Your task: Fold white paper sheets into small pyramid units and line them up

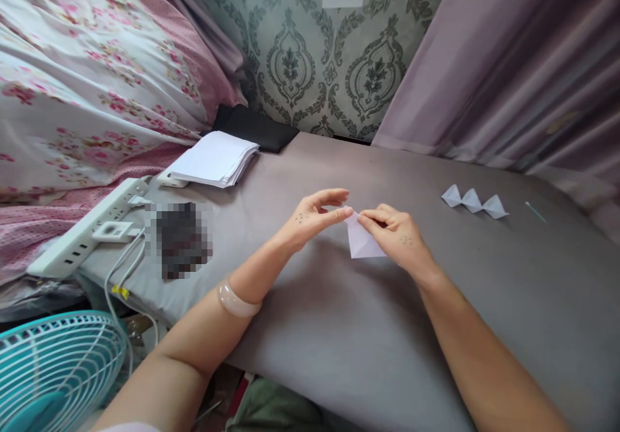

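Observation:
Above the middle of the table I hold a small folded sheet of white paper (364,241), its crease lines showing. My right hand (394,232) pinches it near the top between thumb and fingers and hides its right part. My left hand (314,216) is at the paper's upper left corner. The left thumb tip touches or nearly touches that corner, while the left fingers stretch out above it with a gap. Further right on the table stands a row of three pointed folded paper pieces (475,201).
A stack of white paper (216,157) lies at the back left, near a black flat item (261,128). Along the left edge are a power strip (92,225) with cables and a blurred dark object (181,241). A cotton swab (536,212) lies far right; a turquoise fan (58,370) stands lower left.

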`<state>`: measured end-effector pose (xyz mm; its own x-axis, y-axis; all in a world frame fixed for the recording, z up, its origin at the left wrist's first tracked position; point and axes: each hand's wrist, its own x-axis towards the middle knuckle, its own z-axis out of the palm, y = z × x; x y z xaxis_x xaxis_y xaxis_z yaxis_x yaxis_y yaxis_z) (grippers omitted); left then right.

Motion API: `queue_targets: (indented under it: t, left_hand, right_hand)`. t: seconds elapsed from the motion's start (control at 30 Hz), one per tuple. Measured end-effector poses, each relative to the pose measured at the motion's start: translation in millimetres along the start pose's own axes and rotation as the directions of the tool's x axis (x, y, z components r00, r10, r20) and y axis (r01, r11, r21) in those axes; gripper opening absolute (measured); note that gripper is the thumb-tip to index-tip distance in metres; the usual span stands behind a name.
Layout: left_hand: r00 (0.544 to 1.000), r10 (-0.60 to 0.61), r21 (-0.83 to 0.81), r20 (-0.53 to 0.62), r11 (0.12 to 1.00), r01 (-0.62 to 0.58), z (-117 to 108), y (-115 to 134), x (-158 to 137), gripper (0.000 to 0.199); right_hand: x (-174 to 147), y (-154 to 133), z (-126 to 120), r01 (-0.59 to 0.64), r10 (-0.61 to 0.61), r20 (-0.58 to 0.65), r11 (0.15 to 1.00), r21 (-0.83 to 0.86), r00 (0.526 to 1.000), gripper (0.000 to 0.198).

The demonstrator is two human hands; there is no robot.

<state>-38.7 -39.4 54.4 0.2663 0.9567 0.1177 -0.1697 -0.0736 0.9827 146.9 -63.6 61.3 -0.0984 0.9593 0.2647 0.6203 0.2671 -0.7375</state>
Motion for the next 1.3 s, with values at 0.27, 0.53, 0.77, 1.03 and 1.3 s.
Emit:
queue_targets:
  t: [0.27, 0.53, 0.77, 1.03, 1.3]
  left_hand:
    - [0.993, -0.114, -0.046, 0.015, 0.992, 0.115, 8.0, -11.5, -2.2, 0.021]
    - [0.96, -0.257, -0.052, -0.111, 0.966, 0.253, -7.1, -22.4, 9.3, 0.033]
    - [0.969, -0.226, -0.045, -0.097, 0.974, 0.223, 0.5, -28.0, 7.6, 0.033]
    - [0.989, -0.016, 0.207, 0.149, 0.978, -0.015, 1.0, -23.6, 0.9, 0.03]
    - [0.927, 0.07, 0.458, 0.367, 0.854, -0.246, 2.6, -21.6, -2.5, 0.028]
  right_hand:
    - [-1.3, -8.6, 5.4, -0.059, 0.057, 0.042, 0.998, 0.036, 0.997, 0.025]
    - [6.1, 14.0, -33.6, -0.389, 0.249, 0.457, 0.889, 0.243, 0.854, 0.034]
    - [-11.1, 23.4, -38.7, -0.427, 0.276, 0.4, 0.83, 0.359, 0.874, 0.033]
    - [-27.0, 37.2, -53.5, -0.428, 0.38, 0.197, 0.778, 0.46, 0.904, 0.033]
    - [-49.4, 35.5, -65.6, -0.286, 0.317, 0.034, 0.8, 0.527, 0.948, 0.033]
